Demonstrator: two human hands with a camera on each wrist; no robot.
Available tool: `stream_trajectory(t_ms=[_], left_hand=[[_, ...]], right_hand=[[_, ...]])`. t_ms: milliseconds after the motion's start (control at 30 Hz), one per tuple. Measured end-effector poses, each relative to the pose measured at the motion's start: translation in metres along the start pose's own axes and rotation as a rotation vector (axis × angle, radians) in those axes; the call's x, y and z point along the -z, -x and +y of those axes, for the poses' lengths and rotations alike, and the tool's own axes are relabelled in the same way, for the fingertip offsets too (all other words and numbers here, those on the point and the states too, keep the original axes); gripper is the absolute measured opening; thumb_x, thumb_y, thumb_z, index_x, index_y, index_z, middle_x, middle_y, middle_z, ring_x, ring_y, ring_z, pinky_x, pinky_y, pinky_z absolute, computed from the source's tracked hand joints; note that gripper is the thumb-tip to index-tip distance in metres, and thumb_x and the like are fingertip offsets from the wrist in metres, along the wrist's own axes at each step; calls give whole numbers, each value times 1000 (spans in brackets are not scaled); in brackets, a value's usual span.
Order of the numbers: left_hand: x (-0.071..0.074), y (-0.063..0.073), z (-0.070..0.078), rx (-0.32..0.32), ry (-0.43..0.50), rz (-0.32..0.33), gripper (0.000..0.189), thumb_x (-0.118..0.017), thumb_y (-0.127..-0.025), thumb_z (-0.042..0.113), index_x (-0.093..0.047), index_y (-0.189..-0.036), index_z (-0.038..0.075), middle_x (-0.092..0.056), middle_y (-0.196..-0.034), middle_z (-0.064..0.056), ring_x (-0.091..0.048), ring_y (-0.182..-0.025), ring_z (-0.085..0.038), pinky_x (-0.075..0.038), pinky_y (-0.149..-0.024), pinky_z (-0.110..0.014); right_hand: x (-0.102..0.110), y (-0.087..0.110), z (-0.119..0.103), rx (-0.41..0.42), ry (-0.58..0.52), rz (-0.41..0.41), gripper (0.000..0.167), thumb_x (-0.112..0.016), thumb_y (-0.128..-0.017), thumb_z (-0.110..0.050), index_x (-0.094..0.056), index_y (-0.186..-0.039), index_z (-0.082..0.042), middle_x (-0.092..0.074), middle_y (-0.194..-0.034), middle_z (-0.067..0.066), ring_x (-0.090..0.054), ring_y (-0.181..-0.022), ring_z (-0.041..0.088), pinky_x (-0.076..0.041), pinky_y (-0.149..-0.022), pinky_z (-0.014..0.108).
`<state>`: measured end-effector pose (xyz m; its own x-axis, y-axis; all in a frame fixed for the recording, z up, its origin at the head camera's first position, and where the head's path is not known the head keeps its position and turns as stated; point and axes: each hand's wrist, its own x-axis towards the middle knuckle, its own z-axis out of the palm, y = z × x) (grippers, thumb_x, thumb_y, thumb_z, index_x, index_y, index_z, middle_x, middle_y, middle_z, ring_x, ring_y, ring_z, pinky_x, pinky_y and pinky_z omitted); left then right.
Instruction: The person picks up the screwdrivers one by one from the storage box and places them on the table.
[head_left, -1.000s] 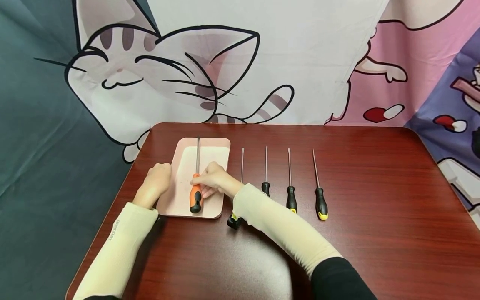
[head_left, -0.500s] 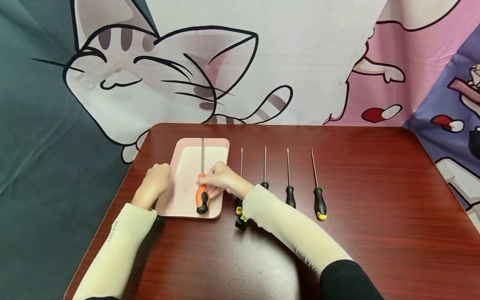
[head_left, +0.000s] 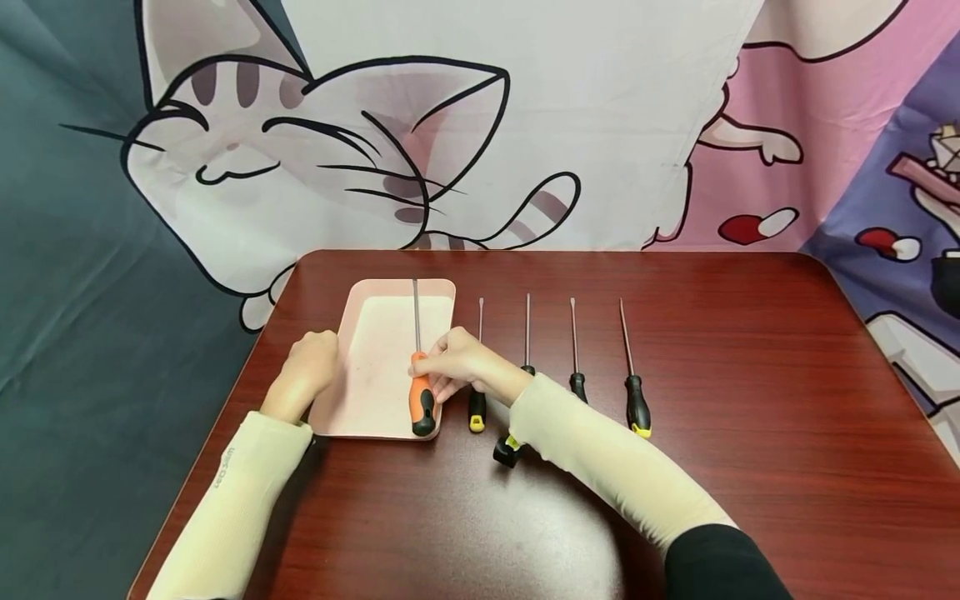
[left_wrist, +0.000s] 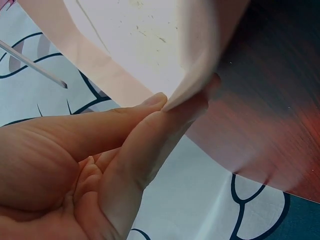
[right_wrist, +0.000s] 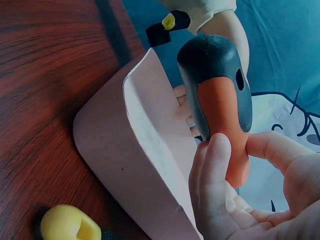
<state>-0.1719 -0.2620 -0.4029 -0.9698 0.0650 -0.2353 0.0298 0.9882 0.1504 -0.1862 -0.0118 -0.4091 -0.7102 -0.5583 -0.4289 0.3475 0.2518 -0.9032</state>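
My right hand (head_left: pixel 467 363) grips a screwdriver (head_left: pixel 422 400) with an orange and black handle, held over the right side of a pink tray (head_left: pixel 360 417). In the right wrist view the thumb and fingers pinch the orange part of the handle (right_wrist: pixel 219 100), its black butt end toward the camera. The shaft points to the far edge of the tray. My left hand (head_left: pixel 306 373) is at the tray's left side; in the left wrist view its thumb and finger pinch the tray rim (left_wrist: pixel 192 82).
Right of the tray several black-handled screwdrivers with yellow ends lie in a row, among them a near one (head_left: pixel 477 408) beside the tray and one (head_left: pixel 637 404) at the far right. The right forearm partly covers the middle ones. Behind the brown table (head_left: pixel 750 375) hangs a cartoon cloth (head_left: pixel 600 100).
My right hand has moved right with the orange screwdriver, from the middle of the tray toward its right edge. The left hand stays at the tray's left rim.
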Motion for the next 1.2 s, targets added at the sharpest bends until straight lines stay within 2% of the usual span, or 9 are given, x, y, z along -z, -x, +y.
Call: stream_trajectory(t_ms=[133,200,433,767,967,1200], left_hand=[[-1,0,-1,4,9,4,17,-43,-93,-14,-59,-99,-18,-62,-89,-36,-65,-79,-50,-54,-65,-53],[-1,0,0,6,14,6,17,-43,-93,-14,-59,-99,-18,-62,-90,-36,-65,-80,-50,-54,-65,-53],[-1,1,1,8,8,6,18,-43,-94,-12,-59,-98,-19,-62,-89,-36,-65,-81,-51,-54,-66,-54],[1,2,2,6,8,13,18,-43,-94,-12,-59,-97,-19,-62,-88,-36,-65,-79,-50,-54,-64,-54],[1,2,2,-1,3,18,18,-43,-94,-12,-59,-96,-18,-62,-88,-36,-65,-80,-50,-54,-65,-54],[0,3,1,-13,3,27,17,-43,-93,-12,-59,-95,-18,-62,-86,-35,-65,-78,-49,-54,-64,-53]], right_hand=[[6,8,1,-3,16,-9,20,-77,-86,-11,-65,-73,-1,-62,-62,11,-61,-46,15,-58,-64,43],[9,10,3,-5,18,-10,19,-76,-86,-11,-66,-74,-1,-62,-62,11,-61,-46,14,-58,-65,43],[15,14,9,-13,-8,-5,20,-77,-86,-11,-65,-73,-2,-60,-60,10,-59,-45,13,-57,-53,31],[27,27,14,-5,-19,6,17,-76,-86,-11,-66,-81,1,-62,-64,13,-60,-47,14,-57,-53,31],[36,35,18,-4,2,29,17,-77,-86,-12,-66,-81,0,-62,-64,13,-62,-47,14,-58,-58,36],[46,46,20,-3,-16,32,16,-76,-86,-10,-64,-82,0,-63,-63,12,-61,-47,14,-57,-54,34]])
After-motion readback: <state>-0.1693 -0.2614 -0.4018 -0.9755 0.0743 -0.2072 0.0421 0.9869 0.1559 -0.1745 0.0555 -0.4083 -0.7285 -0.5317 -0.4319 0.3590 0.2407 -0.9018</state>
